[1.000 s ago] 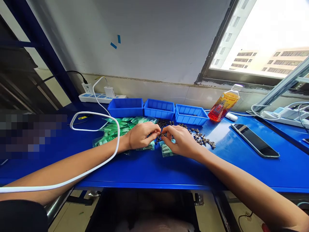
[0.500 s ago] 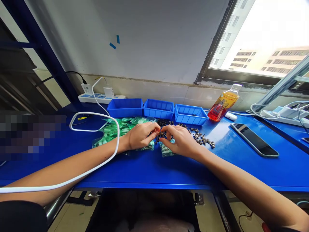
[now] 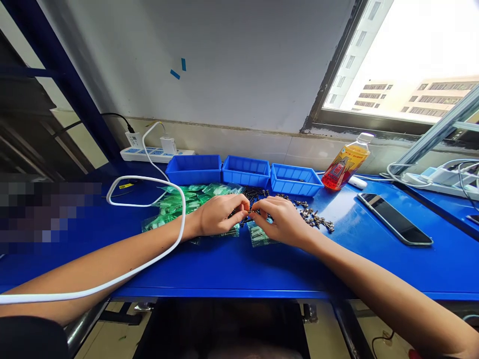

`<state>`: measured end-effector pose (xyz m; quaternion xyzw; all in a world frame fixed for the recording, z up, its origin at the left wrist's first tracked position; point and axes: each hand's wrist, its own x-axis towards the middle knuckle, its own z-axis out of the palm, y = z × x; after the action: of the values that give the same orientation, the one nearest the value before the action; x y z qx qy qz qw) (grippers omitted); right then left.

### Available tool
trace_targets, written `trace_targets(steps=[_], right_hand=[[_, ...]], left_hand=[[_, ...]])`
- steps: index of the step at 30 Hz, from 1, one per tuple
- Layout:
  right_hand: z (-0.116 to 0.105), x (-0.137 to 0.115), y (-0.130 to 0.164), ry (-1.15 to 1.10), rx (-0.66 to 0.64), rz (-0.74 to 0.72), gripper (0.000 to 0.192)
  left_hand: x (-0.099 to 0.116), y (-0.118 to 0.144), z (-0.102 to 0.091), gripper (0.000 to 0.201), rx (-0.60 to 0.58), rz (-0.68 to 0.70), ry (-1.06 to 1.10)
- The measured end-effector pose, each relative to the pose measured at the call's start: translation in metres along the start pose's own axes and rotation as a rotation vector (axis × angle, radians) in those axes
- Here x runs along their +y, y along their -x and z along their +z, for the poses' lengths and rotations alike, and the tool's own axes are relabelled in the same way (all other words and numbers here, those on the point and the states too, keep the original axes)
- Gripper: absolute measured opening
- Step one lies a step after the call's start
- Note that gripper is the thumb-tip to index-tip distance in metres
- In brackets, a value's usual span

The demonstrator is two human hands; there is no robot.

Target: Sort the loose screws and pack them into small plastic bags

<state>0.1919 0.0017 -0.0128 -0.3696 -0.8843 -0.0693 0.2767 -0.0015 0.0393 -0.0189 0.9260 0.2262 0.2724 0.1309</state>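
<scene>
My left hand and my right hand meet fingertip to fingertip above the blue table. Both are closed in a pinch around a small metal part, too tiny to tell its kind. Behind and under the fingers lie loose black screws, partly hidden. More screws, brassy and silvery, are heaped right of my right hand. Green-tinted clear packets pile up behind my left wrist. One small packet with pale pieces inside lies just below my right fingers.
Three blue bins, left, middle and right, stand in a row behind. A drink bottle and a phone are on the right. A white cable loops across my left forearm. A power strip sits back left.
The fingertips of both hands have drawn closer together around the small part. The view has tilted slightly; the bins, packets and other things stay put.
</scene>
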Motion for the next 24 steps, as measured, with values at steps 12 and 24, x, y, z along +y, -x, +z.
trace_targets(steps=[12, 24], right_hand=[[0.0027, 0.0021, 0.0013, -0.055, 0.033, -0.03, 0.013], [0.0013, 0.0006, 0.0008, -0.009, 0.032, -0.04, 0.006]], left_hand=[[-0.0017, 0.0004, -0.0001, 0.015, -0.02, -0.003, -0.001], [-0.0006, 0.0002, 0.0001, 0.013, -0.011, 0.007, 0.004]])
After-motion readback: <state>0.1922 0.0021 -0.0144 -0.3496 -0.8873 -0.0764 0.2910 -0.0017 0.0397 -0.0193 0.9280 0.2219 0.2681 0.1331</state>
